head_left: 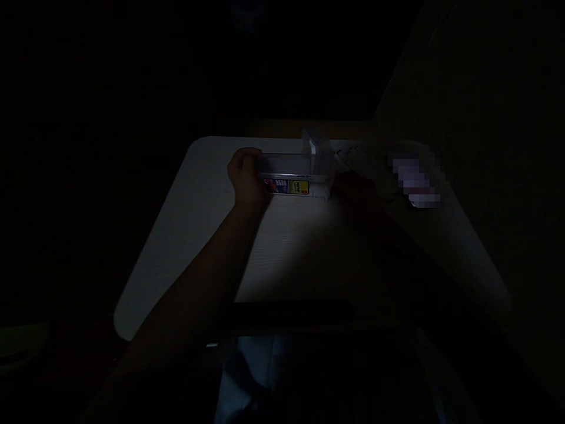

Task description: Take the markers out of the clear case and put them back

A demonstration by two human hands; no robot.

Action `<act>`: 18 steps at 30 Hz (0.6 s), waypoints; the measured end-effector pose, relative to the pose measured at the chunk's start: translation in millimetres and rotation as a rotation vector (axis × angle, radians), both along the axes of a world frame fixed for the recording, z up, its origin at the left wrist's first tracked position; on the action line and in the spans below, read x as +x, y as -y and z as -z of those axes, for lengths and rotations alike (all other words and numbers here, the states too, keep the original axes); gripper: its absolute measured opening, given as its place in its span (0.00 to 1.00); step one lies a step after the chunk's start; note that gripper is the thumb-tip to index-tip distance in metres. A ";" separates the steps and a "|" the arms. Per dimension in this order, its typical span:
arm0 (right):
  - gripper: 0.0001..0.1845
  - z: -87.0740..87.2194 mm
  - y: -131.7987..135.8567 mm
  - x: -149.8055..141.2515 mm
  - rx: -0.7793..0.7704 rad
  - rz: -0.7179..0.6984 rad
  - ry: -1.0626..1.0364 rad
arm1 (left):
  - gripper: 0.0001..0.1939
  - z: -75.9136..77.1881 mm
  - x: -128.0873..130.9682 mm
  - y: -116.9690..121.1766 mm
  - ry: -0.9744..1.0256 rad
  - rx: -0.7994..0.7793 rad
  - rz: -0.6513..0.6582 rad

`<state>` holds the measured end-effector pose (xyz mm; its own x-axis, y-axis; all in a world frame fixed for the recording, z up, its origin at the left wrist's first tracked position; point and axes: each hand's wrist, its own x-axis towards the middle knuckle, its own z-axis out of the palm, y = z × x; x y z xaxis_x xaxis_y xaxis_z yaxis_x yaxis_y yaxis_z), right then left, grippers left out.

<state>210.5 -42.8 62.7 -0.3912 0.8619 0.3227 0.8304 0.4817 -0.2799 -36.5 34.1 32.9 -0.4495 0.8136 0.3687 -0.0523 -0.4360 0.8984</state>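
A clear plastic box (285,165) lies lengthwise on the white table, with a purple and yellow label (286,186) along its near side. My left hand (246,176) is closed around the box's left end. At the right end, a taller clear plastic part (318,156) stands up; I cannot tell whether it is a lid or a separate piece. My right hand (355,191) is beside that end, deep in shadow with a faint reddish tint. Its fingers are too dark to make out, and so is anything they may hold.
The white table (189,224) has rounded corners and is brightest on its left side. A blurred-out pale object (415,179) lies toward its right edge. Along the near edge runs a dark bar-like shape (291,312). Surroundings are almost black.
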 end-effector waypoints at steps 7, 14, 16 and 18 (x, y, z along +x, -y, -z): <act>0.14 8.6 -6.0 0.2 0.055 -0.021 0.078 | 0.19 -3.3 0.6 4.2 0.003 -0.013 0.005; 0.21 13.3 -2.2 14.6 0.113 0.020 -0.004 | 0.16 -0.8 -0.6 3.4 0.029 -0.044 0.003; 0.23 10.5 -0.5 21.9 0.093 -0.006 0.003 | 0.14 0.3 -1.4 3.2 0.043 -0.059 0.004; 0.25 8.9 1.6 26.4 0.076 -0.029 -0.002 | 0.13 1.5 -2.1 2.9 0.040 -0.063 0.019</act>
<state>236.9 -44.4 53.8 -0.4145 0.8231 0.3881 0.8153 0.5253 -0.2434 -38.6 31.2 31.4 -0.4472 0.8430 0.2988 -0.0964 -0.3776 0.9209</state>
